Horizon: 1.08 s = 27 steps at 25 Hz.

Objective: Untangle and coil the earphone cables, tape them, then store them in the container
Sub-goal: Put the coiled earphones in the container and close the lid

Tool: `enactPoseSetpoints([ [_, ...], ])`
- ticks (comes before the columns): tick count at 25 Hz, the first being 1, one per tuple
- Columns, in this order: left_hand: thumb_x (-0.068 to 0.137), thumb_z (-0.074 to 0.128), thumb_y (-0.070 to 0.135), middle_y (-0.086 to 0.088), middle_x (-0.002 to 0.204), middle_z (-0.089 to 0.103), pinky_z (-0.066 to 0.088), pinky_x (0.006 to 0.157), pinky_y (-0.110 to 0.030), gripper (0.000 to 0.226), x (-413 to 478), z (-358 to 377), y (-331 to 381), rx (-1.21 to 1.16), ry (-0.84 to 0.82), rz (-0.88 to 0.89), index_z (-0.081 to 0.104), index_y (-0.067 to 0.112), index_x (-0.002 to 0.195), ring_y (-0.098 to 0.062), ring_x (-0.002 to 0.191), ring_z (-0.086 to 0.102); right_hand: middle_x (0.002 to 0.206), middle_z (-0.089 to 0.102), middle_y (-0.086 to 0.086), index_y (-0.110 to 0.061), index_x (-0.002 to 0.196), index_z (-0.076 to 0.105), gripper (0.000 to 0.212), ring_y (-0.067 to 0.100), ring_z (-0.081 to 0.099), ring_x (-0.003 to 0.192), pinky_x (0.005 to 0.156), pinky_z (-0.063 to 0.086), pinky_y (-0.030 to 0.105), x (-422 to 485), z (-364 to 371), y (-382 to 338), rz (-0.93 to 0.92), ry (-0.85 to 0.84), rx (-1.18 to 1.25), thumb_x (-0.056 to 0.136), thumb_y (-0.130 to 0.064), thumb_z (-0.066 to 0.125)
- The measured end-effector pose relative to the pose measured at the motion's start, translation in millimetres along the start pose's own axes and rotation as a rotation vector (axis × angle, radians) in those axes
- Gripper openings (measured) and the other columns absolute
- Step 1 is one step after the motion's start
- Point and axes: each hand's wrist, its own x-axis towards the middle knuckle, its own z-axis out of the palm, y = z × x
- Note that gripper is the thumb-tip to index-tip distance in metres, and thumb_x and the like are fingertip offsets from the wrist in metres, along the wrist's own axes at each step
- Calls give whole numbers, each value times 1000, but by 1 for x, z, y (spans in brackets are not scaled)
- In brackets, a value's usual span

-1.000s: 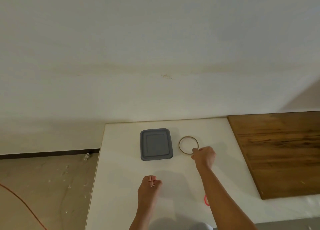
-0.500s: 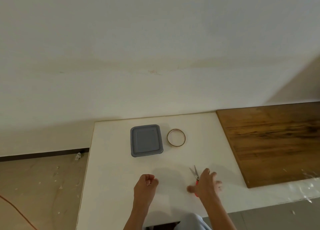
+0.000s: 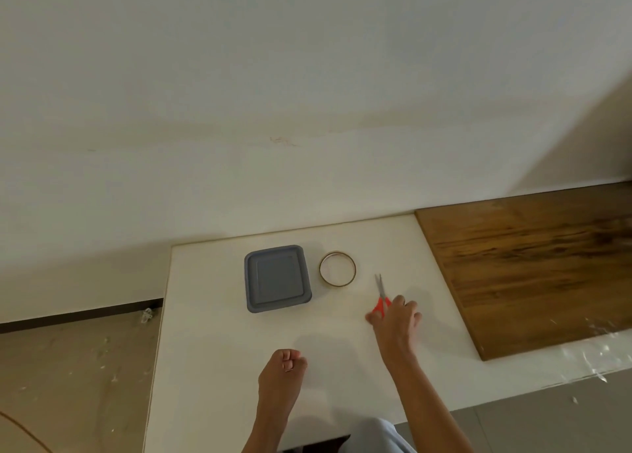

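Moved scissors [image 3: 380, 292] to right of tape roll [image 3: 337, 284]. Right hand [image 3: 395, 319] on handles, grip unclear; left hand [image 3: 284, 370] fisted. Risk of slipping if held loosely.
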Motion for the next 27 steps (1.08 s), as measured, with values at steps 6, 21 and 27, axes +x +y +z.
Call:
enactPoseSetpoints([
  [6,83,60,18,4,83,64,39,58,-14,4,5,14,1,-28,0,-74,60,21,82,-14,78,61,112,48,18,2,115,49,52,29,44,100,73,37,30,47,-2,-21,-73,48,53,80,-28,73],
  [21,85,56,18,9,79,56,37,48,-6,8,-7,-1,24,-26,23,-33,55,21,78,-1,68,51,117,46,19,1,118,48,51,30,42,101,83,46,37,57,11,-18,-111,90,48,84,-30,70],
  [27,85,53,16,10,71,51,36,47,-7,18,-12,-6,31,-46,26,-15,48,23,69,-2,63,46,112,47,19,4,113,51,45,32,44,100,82,48,40,56,14,-20,-49,97,86,84,-24,70],
])
